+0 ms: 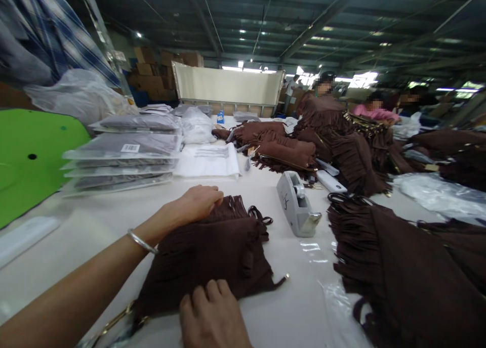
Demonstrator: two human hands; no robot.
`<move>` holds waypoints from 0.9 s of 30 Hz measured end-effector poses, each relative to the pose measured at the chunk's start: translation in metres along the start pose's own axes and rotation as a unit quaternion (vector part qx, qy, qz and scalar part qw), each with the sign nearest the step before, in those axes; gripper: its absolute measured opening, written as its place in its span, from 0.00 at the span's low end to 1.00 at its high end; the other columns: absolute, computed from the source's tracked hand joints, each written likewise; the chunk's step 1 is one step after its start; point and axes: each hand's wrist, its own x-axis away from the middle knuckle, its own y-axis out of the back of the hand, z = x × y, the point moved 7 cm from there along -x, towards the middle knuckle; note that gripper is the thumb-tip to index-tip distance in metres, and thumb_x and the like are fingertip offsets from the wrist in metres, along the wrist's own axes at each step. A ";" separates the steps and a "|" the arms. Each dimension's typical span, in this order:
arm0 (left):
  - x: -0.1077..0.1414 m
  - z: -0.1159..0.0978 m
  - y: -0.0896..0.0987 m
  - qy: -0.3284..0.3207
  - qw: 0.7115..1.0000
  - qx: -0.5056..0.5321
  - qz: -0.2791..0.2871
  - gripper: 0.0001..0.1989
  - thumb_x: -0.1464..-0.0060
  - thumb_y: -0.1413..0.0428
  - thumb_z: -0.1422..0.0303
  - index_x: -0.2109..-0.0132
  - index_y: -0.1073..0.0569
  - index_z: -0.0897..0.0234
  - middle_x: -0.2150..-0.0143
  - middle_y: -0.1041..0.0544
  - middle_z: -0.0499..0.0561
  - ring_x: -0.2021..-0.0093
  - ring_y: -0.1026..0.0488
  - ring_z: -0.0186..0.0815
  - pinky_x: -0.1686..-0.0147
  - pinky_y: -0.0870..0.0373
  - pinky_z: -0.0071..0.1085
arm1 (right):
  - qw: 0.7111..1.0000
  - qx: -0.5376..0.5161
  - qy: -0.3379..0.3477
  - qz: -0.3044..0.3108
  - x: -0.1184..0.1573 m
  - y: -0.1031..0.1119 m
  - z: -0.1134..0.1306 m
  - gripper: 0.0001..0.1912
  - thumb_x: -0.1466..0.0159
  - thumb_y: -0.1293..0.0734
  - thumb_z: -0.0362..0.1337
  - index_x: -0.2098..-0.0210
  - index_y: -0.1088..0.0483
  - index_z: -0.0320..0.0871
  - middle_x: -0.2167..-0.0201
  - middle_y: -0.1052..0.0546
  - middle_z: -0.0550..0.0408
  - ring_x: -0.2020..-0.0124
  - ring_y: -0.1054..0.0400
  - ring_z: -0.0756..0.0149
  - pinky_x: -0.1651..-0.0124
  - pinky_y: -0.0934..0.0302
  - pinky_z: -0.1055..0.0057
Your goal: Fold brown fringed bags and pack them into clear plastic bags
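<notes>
A dark brown fringed suede-like bag (pixel 212 252) lies flat on the white table in front of me, its fringe toward the far side. My left hand (pixel 199 202), with a silver bangle at the wrist, reaches across the bag's left part; its fingers are closed at the far fringe. At the near edge, my right hand (pixel 212 310) has its fingers curled against the brown material, fingertips hidden. A thin strap with a metal tip (pixel 283 279) sticks out at the right, and a gold-coloured chain (pixel 117 320) shows at the lower left corner.
A grey tape dispenser (pixel 296 206) stands beyond the bag. More brown fringed bags (pixel 410 267) lie at right, others in a pile behind. Stacked plastic-wrapped packages (pixel 125 150) stand at left near a green board (pixel 34 161). Clear plastic bags (pixel 440 193) lie at right. People are farther back.
</notes>
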 end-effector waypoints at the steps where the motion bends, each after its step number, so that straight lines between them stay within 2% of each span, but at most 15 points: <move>1: 0.003 -0.005 0.002 -0.003 1.000 0.027 -0.014 0.09 0.44 0.51 0.76 0.62 0.27 0.62 0.62 0.25 0.51 0.62 0.27 0.37 0.62 0.34 0.30 | 1.000 0.006 0.018 -0.009 0.001 -0.008 0.010 0.06 0.45 0.29 0.35 0.71 0.29 0.41 0.77 0.26 0.52 0.75 0.33 0.60 0.73 0.38 0.64; 3: 0.005 -0.027 0.004 -0.034 0.995 0.086 -0.040 0.08 0.41 0.51 0.72 0.63 0.27 0.62 0.61 0.25 0.50 0.61 0.27 0.36 0.60 0.34 0.29 | 0.997 -0.013 0.061 -0.037 0.006 -0.010 0.019 0.10 0.43 0.29 0.40 0.74 0.32 0.43 0.77 0.26 0.54 0.76 0.34 0.62 0.76 0.41 0.66; 4: 0.005 -0.042 0.003 -0.052 0.992 0.108 -0.049 0.08 0.40 0.51 0.71 0.63 0.27 0.61 0.61 0.25 0.49 0.60 0.27 0.35 0.60 0.34 0.28 | 0.994 -0.034 0.082 -0.057 0.009 -0.002 0.018 0.11 0.42 0.30 0.43 0.73 0.32 0.44 0.76 0.25 0.55 0.77 0.34 0.63 0.77 0.43 0.68; 7: 0.000 -0.087 -0.009 -0.074 0.986 0.135 -0.065 0.09 0.38 0.49 0.62 0.61 0.28 0.61 0.59 0.25 0.49 0.60 0.26 0.36 0.60 0.32 0.29 | 0.982 -0.130 0.088 -0.104 0.023 0.042 -0.008 0.11 0.35 0.35 0.47 0.68 0.31 0.47 0.76 0.23 0.60 0.78 0.34 0.68 0.77 0.44 0.71; 10: -0.012 -0.119 -0.031 -0.031 0.989 0.128 -0.061 0.23 0.46 0.43 0.49 0.54 0.30 0.63 0.55 0.25 0.55 0.57 0.25 0.45 0.58 0.28 0.38 | 0.972 -0.222 -0.023 -0.076 0.040 0.084 -0.054 0.06 0.32 0.38 0.38 0.62 0.29 0.47 0.71 0.21 0.59 0.71 0.28 0.69 0.68 0.36 0.75; 12: -0.020 -0.129 -0.047 0.004 0.991 0.125 -0.045 0.27 0.49 0.39 0.52 0.50 0.31 0.67 0.53 0.25 0.62 0.54 0.26 0.52 0.57 0.28 0.44 | 0.957 -0.249 -0.136 -0.061 0.059 0.100 -0.085 0.06 0.33 0.37 0.35 0.60 0.28 0.47 0.68 0.20 0.57 0.67 0.26 0.69 0.63 0.34 0.78; 13: -0.024 -0.130 -0.054 0.016 0.991 0.128 -0.035 0.24 0.48 0.38 0.57 0.50 0.31 0.69 0.53 0.25 0.64 0.54 0.25 0.53 0.57 0.28 0.46 | 0.947 -0.253 -0.188 -0.062 0.070 0.104 -0.099 0.06 0.33 0.37 0.35 0.60 0.27 0.47 0.67 0.20 0.57 0.66 0.26 0.68 0.62 0.33 0.79; 16: -0.028 -0.119 -0.065 0.054 0.986 0.158 -0.020 0.10 0.43 0.45 0.72 0.54 0.29 0.70 0.57 0.22 0.65 0.56 0.23 0.51 0.56 0.28 0.45 | 0.924 -0.242 -0.286 -0.071 0.100 0.106 -0.127 0.06 0.33 0.35 0.38 0.62 0.25 0.49 0.66 0.20 0.58 0.64 0.25 0.67 0.61 0.33 0.78; 20: -0.020 -0.080 -0.067 0.122 0.964 0.234 -0.033 0.06 0.40 0.50 0.72 0.58 0.29 0.66 0.61 0.21 0.59 0.57 0.22 0.46 0.56 0.27 0.40 | 0.909 -0.216 -0.349 -0.069 0.119 0.092 -0.155 0.11 0.33 0.37 0.43 0.59 0.24 0.48 0.61 0.20 0.54 0.59 0.25 0.62 0.56 0.31 0.73; 24: -0.009 -0.049 -0.076 0.172 0.921 0.348 -0.014 0.04 0.41 0.50 0.73 0.63 0.31 0.64 0.64 0.22 0.53 0.68 0.22 0.37 0.71 0.25 0.28 | 0.905 -0.206 -0.371 -0.041 0.107 0.067 -0.178 0.18 0.32 0.41 0.44 0.51 0.26 0.44 0.51 0.22 0.48 0.49 0.28 0.58 0.45 0.34 0.62; 27: -0.001 -0.040 -0.082 0.196 0.888 0.416 0.000 0.04 0.44 0.50 0.76 0.61 0.33 0.65 0.65 0.24 0.51 0.74 0.24 0.33 0.79 0.27 0.24 | 0.912 -0.203 -0.357 0.005 0.084 0.042 -0.180 0.23 0.33 0.42 0.42 0.43 0.31 0.38 0.44 0.27 0.44 0.42 0.34 0.56 0.38 0.41 0.56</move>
